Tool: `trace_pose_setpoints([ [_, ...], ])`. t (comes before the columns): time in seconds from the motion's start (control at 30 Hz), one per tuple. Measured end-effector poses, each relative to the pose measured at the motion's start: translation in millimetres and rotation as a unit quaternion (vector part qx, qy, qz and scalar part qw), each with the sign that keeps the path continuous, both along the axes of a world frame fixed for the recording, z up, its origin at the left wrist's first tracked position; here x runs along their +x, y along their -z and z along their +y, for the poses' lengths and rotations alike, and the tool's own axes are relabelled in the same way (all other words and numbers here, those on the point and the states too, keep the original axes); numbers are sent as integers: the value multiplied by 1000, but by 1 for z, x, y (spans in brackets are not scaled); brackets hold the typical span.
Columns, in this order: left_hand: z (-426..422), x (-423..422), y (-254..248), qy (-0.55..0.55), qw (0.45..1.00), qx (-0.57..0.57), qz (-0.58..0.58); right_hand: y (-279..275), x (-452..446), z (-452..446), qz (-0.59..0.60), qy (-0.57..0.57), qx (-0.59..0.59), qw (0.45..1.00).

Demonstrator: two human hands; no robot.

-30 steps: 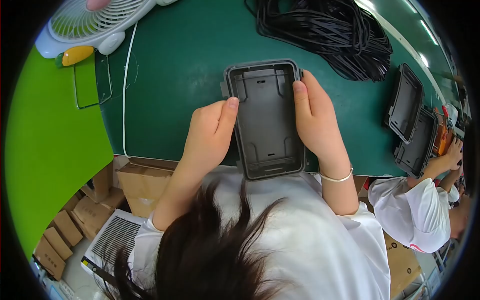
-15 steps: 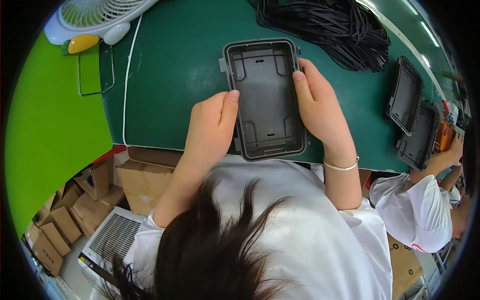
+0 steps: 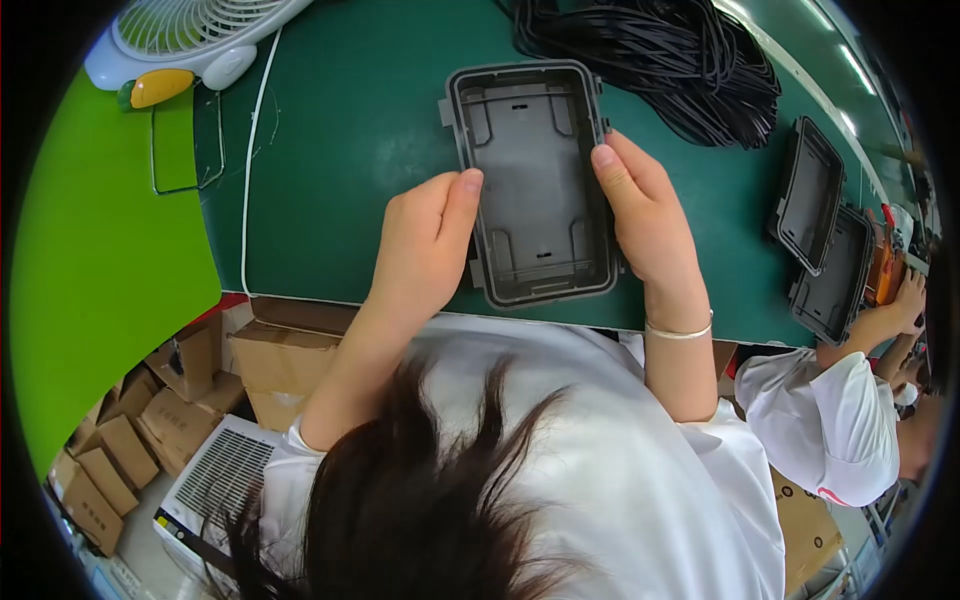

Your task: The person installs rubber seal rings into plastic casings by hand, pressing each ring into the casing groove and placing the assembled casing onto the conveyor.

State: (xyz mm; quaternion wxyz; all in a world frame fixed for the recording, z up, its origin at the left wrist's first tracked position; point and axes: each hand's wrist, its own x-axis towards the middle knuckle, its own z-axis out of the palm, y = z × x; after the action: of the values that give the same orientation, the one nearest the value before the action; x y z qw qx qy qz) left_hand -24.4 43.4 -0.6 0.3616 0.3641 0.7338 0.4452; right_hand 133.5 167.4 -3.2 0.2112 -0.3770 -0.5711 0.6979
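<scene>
Over on the far left, fan (image 3: 200,30): white and pale blue, cut off at the top of my feed, with a yellow carrot-shaped piece (image 3: 160,88) at its lower edge and a bent wire frame (image 3: 153,150) below that.
Cord (image 3: 248,190): thin, white, runs down the green table (image 3: 340,180), well apart from both hands.
Cardboard boxes (image 3: 285,350): lower left, below table level, near a white grilled unit (image 3: 225,465).
Left hand (image 3: 425,240): my grip here is clamped on the shell's left wall, thumb up on the rim. I can't make out most of the fingers.
Shell (image 3: 535,195): dark grey plastic, held between the two hands near the table's front edge, hollow side toward my camera. Can't tell if its underside touches the table.
Right hand (image 3: 655,215): grip clamped on the right wall, thumb at the rim; I've got a thin bangle (image 3: 680,331) on that wrist.
Black cables (image 3: 690,70): big loose bundle on the table, beyond the right hand.
Two more shells (image 3: 810,200): dark, on the table to the right, one overlapping the other.
Co-worker (image 3: 825,420): white top, far right, one hand (image 3: 907,303) near something orange (image 3: 885,275).
</scene>
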Motion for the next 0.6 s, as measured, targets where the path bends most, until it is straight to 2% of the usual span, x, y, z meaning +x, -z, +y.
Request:
trace_pose_setpoints([
  [0.13, 3, -3, -4, -13, 999, -23, -43, -23, 5, 12, -21, 17, -129, 991],
  [0.23, -8, 1, -19, 32, 999, -23, 19, -29, 10, 3, -36, 5, -74, 997],
  [0.33, -13, 3, -22, 74, 994, -83, -11, -18, 13, -12, -62, -11, 41, 997],
  [0.37, -13, 3, -21, 72, 995, -72, -14, -14, 13, -14, -73, -16, 80, 994],
  [0.4, -12, 3, -19, 71, 995, -62, -17, -15, 17, -7, -131, -62, 84, 986],
  [0.5, -7, 2, -15, 64, 997, -52, -15, -16, 15, 2, -160, -78, 77, 981],
  [0.6, -4, 3, -18, 40, 996, -70, -34, -8, 11, -1, -3, 11, -60, 998],
])
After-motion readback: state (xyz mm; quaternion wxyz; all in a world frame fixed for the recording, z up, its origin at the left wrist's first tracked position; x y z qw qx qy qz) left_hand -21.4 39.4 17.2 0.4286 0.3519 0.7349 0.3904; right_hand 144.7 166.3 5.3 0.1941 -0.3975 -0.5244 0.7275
